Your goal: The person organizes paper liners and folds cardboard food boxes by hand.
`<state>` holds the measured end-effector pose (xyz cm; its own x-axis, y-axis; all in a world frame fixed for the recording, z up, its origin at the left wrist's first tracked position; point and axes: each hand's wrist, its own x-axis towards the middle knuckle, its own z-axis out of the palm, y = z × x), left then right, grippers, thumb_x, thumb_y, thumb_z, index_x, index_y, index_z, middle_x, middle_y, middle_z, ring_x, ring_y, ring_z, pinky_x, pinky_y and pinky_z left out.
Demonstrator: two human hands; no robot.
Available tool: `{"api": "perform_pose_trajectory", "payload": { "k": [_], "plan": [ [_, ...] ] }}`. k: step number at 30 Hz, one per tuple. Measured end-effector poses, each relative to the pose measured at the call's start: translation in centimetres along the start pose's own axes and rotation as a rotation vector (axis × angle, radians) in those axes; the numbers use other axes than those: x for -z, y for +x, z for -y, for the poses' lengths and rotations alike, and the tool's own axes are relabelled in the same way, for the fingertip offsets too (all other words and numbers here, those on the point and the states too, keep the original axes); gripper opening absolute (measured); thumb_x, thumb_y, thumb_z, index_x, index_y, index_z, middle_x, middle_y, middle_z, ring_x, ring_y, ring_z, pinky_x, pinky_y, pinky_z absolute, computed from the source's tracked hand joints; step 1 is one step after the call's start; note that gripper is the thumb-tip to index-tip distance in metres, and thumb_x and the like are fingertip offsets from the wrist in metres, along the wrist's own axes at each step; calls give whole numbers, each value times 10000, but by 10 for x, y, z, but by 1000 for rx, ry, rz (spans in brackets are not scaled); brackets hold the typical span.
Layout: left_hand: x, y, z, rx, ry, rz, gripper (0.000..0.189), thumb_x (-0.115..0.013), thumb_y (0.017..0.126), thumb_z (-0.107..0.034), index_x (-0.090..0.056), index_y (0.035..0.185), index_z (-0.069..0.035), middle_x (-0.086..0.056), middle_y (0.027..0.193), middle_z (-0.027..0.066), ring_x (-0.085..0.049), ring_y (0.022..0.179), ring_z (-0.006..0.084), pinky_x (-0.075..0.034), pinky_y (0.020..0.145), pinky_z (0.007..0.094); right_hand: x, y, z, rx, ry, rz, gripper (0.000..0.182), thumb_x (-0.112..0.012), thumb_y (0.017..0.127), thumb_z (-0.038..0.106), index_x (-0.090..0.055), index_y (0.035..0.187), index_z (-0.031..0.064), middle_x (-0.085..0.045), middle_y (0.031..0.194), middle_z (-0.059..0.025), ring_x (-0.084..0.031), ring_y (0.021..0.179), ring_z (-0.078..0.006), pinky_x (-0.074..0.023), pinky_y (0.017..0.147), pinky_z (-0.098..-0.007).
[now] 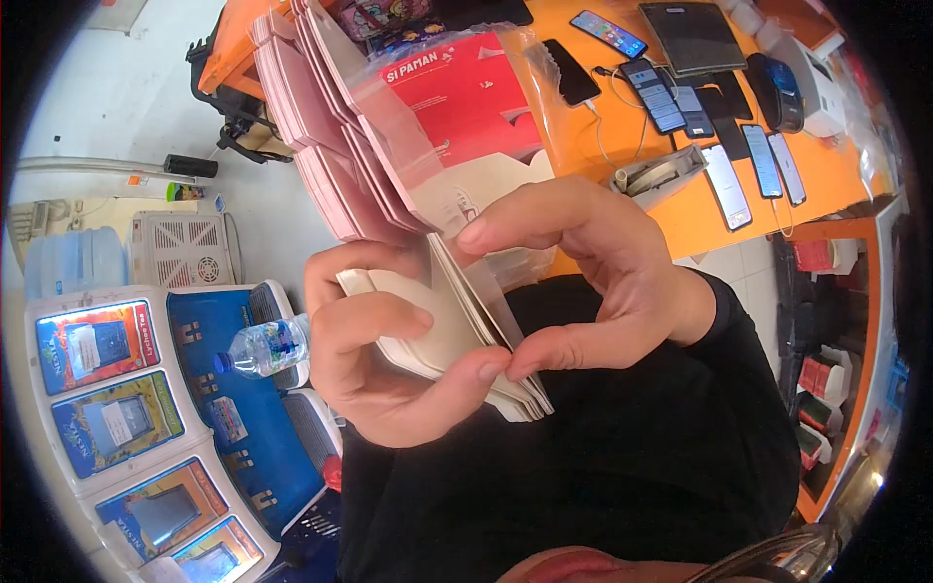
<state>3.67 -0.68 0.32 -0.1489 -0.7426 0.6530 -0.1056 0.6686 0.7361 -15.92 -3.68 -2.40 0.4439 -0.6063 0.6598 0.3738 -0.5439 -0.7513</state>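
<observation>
My left hand point(393, 350) grips a small stack of folded white cardboard pieces point(419, 342), its fingers around the left side and its thumb on the edge near me. My right hand point(583, 277) is curved beside the stack's right side; thumb and index finger touch or nearly touch its edges, and whether they pinch a piece is unclear. Beyond the hands lie stacked pink-edged folded cardboard pieces point(328, 146) and a red and white printed cardboard sheet point(466, 102) in clear plastic.
On the orange table point(583, 157) lie several phones point(652, 95) with white cables, a tape dispenser point(660, 175) and a black tablet-like slab point(692, 36). At the left stand a drink dispenser point(219, 408) and a plastic water bottle point(266, 348). A shelf point(864, 291) holds cartons at the right.
</observation>
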Motion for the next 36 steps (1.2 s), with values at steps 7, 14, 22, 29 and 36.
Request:
{"api": "perform_pose_trajectory", "payload": {
  "k": [7,14,22,29,36],
  "plan": [
    [1,-4,3,-12,-28,0,463,-866,597,-118,-571,954,-112,-567,983,174,-564,948,232,-448,777,283,0,1,2,-1,3,0,714,-840,716,115,-449,1295,-28,-541,1270,-160,-545,1207,-237,-416,1038,-346],
    [1,-1,3,-21,-27,18,471,-873,595,-122,-573,958,-114,-563,989,180,-566,953,235,-449,782,284,0,0,2,-12,35,-13,720,-844,711,111,-449,1297,-28,-541,1273,-158,-545,1207,-234,-418,1031,-342],
    [2,-3,8,-46,-21,13,482,-883,586,-138,-575,955,-113,-551,1001,181,-574,959,255,-456,784,295,0,0,1,-5,8,-9,726,-849,708,117,-448,1297,-26,-544,1273,-157,-543,1212,-237,-408,1040,-335],
    [2,-1,4,-22,-19,19,479,-870,580,-115,-569,952,-109,-555,987,186,-578,954,258,-466,780,303,1,1,-1,26,-11,-6,728,-850,710,138,-449,1298,-15,-548,1261,-152,-543,1215,-242,-413,1041,-348],
    [1,-2,2,1,-20,16,480,-862,585,-108,-561,959,-104,-569,968,188,-582,930,252,-469,774,299,0,1,1,-17,32,-11,718,-845,715,134,-445,1289,-26,-542,1268,-158,-541,1217,-245,-410,1045,-354]
  ]
}}
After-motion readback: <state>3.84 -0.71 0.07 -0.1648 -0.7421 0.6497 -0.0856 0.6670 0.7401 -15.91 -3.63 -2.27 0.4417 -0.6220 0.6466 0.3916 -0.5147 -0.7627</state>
